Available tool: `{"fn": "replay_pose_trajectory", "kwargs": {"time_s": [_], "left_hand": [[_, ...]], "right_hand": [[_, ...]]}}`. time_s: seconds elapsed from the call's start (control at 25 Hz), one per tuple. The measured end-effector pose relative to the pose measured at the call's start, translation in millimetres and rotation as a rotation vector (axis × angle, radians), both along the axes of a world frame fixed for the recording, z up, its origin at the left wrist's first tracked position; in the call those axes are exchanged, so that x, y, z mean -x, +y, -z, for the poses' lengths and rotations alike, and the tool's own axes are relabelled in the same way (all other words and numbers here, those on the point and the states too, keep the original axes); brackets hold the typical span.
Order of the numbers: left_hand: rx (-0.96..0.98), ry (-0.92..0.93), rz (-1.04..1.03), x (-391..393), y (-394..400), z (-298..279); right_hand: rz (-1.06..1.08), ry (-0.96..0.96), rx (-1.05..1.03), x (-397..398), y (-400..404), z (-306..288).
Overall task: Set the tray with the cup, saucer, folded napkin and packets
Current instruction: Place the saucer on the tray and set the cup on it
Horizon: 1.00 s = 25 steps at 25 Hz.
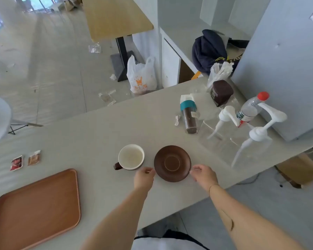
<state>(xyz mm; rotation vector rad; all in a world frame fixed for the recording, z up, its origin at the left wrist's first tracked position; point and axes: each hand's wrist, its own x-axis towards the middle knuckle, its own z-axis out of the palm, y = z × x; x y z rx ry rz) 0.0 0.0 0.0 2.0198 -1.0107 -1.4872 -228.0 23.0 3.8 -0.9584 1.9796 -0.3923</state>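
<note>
Head view of a pale grey counter (90, 134). The brown saucer (172, 163) lies flat near the near edge of the counter, at about the middle of its length. The left hand (144, 178) is at the saucer's left rim and the right hand (203, 175) at its right rim; the fingers of both are curled and loosely gathered at the rim, but whether they actually pinch it cannot be told. Just beside the saucer, to its left and apart from it, stands the cup (131, 157), white inside, upright, its dark handle pointing left. The wooden tray (36, 210) rests at the near left corner of the counter, well apart from the saucer, with nothing on it. Two small packets, a red packet (16, 162) and a tan packet (34, 157), lie side by side beyond the tray toward the left end. At the right end stand a teal-lidded tumbler (189, 116), a red-capped water bottle (251, 109) and two clear pump bottles (249, 141). A folded napkin cannot be picked out.
</note>
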Motion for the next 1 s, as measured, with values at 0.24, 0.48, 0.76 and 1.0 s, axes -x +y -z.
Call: {"fn": "replay_pose_trajectory", "kwargs": {"time_s": [0.24,0.48,0.76,1.0], "left_hand": [[-0.014,-0.020,-0.132,12.5,-17.6,9.0],[-0.015,-0.028,-0.217,19.0,-22.2,14.5],[-0.080,0.078,-0.291,21.5,-21.6,13.0],[-0.140,0.199,-0.244,-1.3,-7.5,0.9]], "right_hand": [[0.132,-0.156,0.023,2.8,-29.5,11.4],[0.214,-0.321,0.050,4.6,-42.4,18.3],[0.210,-0.447,-0.006,9.7,-44.7,8.0],[0.179,-0.497,-0.021,6.0,-33.1,-7.9]]}}
